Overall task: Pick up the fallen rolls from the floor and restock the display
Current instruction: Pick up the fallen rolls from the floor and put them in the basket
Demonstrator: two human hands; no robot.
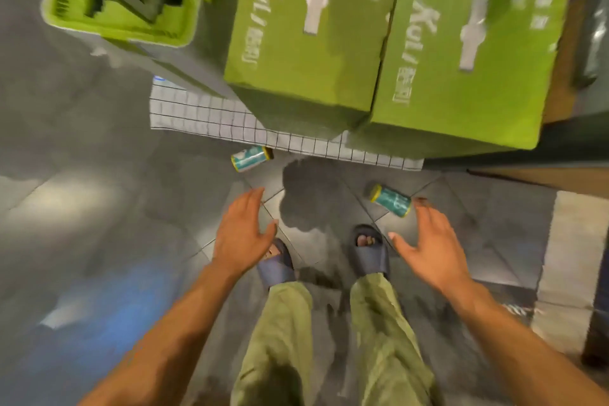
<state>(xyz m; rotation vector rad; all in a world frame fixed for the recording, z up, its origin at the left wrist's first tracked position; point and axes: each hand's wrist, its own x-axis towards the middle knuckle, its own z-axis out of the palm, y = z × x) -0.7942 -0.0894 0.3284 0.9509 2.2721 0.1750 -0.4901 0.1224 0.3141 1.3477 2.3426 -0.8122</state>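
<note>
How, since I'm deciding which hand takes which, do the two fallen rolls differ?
The left roll lies beside the checked mat's edge; the right roll on open tile. The left roll sits clear of the left hand; the right roll is by the right hand's fingertips. Both: teal, yellow-ended, on their sides, unheld.

Green boxes (306, 43) cut by top edge, print blurred, left sandal (276, 265) partly behind left hand (242, 231)

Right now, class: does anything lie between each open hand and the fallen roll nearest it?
Nothing visible does. The fingers of the right hand are next to the right roll. Only bare floor shows between the left hand and the left roll, which lies at the edge of the checked mat.
</note>
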